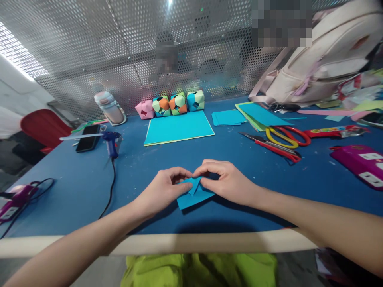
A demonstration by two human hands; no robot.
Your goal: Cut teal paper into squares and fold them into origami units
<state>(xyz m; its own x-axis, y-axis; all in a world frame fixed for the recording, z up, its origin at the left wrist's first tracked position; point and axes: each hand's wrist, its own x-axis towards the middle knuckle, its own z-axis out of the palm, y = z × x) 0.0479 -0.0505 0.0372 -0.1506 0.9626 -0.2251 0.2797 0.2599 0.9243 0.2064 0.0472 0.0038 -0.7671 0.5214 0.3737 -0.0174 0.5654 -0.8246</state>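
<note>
A small piece of blue paper [194, 199], partly folded with a narrow flap near its top edge, is held just above the table near its front edge. My left hand [164, 185] pinches the paper's upper left side, its thumb lying on the flap. On the upper right side, my right hand [226, 179] grips the same paper between thumb and fingers. The fingertips of both hands nearly meet at the top edge. Behind the paper, the fingers are partly hidden.
Blue sheets [179, 128] lie ahead, with several folded paper balls [178, 104] behind. At right are scissors [283, 137], a red cutter [278, 151] and a purple power strip [359, 163]. A corded glue gun [112, 143], phone [88, 138] and bottle [110, 108] stand left. A backpack [323, 59] fills the back right.
</note>
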